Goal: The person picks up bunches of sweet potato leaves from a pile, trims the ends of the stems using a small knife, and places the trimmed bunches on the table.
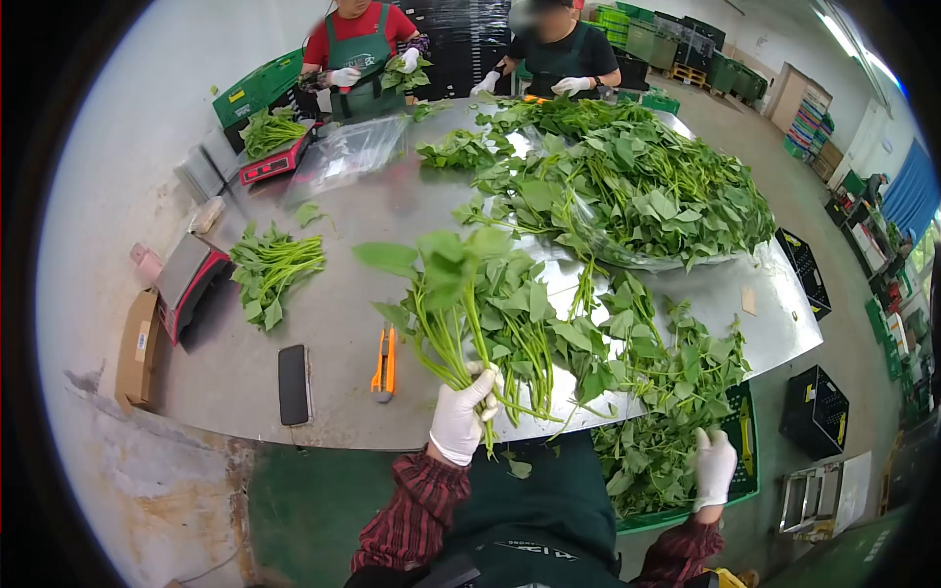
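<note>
My left hand (465,416), in a white glove, is closed around the stems of a bunch of leafy greens (446,323), leaves pointing away from me over the table's front edge. More greens (524,343) lie on the metal table just behind and to the right of it. My gloved right hand (716,467) is at the right, above the green crate (750,451) of loose leafy stems (642,470). Its fingers look curled together, and whatever they may hold cannot be made out. An orange utility knife (384,365) and a black phone (293,385) lie left of my left hand.
A large heap of greens (647,181) covers the table's far right. At the left are a small bunch (277,269), a tilted scale (191,284) and a red scale (279,162) bearing greens. Two gloved co-workers stand across the table. Black crates (814,412) are on the floor.
</note>
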The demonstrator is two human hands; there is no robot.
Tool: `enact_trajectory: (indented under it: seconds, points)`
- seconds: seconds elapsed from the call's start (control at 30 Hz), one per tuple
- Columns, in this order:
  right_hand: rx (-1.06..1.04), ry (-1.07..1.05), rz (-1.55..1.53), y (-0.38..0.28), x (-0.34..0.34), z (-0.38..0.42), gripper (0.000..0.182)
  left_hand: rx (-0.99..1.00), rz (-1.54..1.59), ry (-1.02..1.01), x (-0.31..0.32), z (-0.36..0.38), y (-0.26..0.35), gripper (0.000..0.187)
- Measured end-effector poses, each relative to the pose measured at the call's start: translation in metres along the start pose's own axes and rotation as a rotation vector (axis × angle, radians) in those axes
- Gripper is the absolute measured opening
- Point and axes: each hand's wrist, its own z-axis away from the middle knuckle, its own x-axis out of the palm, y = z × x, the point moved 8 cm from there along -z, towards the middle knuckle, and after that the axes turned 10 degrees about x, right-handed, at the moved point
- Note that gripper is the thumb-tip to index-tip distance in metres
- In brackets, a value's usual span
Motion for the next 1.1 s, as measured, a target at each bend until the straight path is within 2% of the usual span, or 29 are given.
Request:
enact_trajectory:
  seconds: [0.03,0.1,0.17,0.23,0.3,0.37,0.43,0.5,0.57,0.63,0.67,0.7,0.77,0.8,0.87,0.9,0.97,1.03,1.1]
  points:
    - [-0.001,-0.084,-0.286,-0.034,-0.001,0.014,0.029,-0.003,0.002,-0.003,0.001,0.002,-0.003,0.012]
    - [-0.071,-0.311,-0.602,-0.090,0.016,0.041,0.029,-0.030,-0.015,-0.029,0.005,0.005,-0.010,0.013]
    - [-0.165,-0.475,-0.613,-0.136,0.036,0.072,0.035,-0.046,-0.030,-0.022,0.009,0.009,-0.010,0.015]
    - [-0.562,-0.285,-0.404,-0.185,0.031,0.096,0.044,-0.053,-0.043,-0.032,0.009,0.014,-0.010,0.016]
    - [-0.702,-0.241,-0.344,-0.210,0.040,0.110,0.041,-0.056,-0.058,-0.033,0.008,0.018,-0.010,0.017]
    - [-0.865,-0.281,-0.462,-0.217,0.059,0.119,0.014,-0.094,0.004,-0.043,0.007,0.021,-0.014,0.018]
    - [-0.756,-0.552,-0.693,-0.221,0.076,0.122,0.009,-0.102,0.060,-0.100,0.012,0.025,-0.015,0.022]
    - [-0.717,-0.569,-0.697,-0.228,0.082,0.127,0.009,-0.147,0.215,-0.317,0.030,0.032,-0.016,0.026]
    - [-0.688,-0.583,-0.703,-0.230,0.087,0.121,0.009,-0.169,0.129,-0.383,0.031,0.030,-0.017,0.028]
    - [-0.450,-0.473,-0.574,-0.214,0.102,0.096,0.017,0.035,0.250,-0.178,0.025,0.020,0.000,0.026]
    - [-0.443,-0.309,-0.407,-0.212,0.104,0.085,0.022,0.016,0.203,-0.036,0.017,0.020,0.004,0.025]
    - [-0.465,-0.213,-0.290,-0.211,0.108,0.075,0.025,0.015,0.204,-0.035,0.014,0.020,0.007,0.025]
    - [-0.394,-0.317,-0.256,-0.209,0.133,0.062,0.030,-0.032,0.243,-0.068,0.009,0.021,0.013,0.022]
    - [-0.394,-0.318,-0.256,-0.212,0.140,0.060,0.030,-0.005,0.227,-0.160,0.009,0.019,0.018,0.020]
    - [-0.470,-0.193,-0.154,-0.223,0.150,0.061,0.031,0.026,0.229,-0.173,0.008,0.017,0.020,0.018]
    - [-0.475,-0.194,-0.154,-0.223,0.160,0.059,0.031,0.058,0.230,-0.186,0.009,0.016,0.023,0.017]
    - [-0.547,-0.061,-0.221,-0.228,0.165,0.056,0.030,0.070,0.210,-0.162,-0.002,0.016,0.023,0.016]
    - [-0.522,-0.067,-0.185,-0.230,0.170,0.047,0.028,0.077,0.189,-0.139,-0.009,0.016,0.025,0.015]
    - [-0.359,-0.255,-0.281,-0.231,0.165,0.033,0.026,0.068,0.184,-0.090,-0.012,0.016,0.026,0.014]
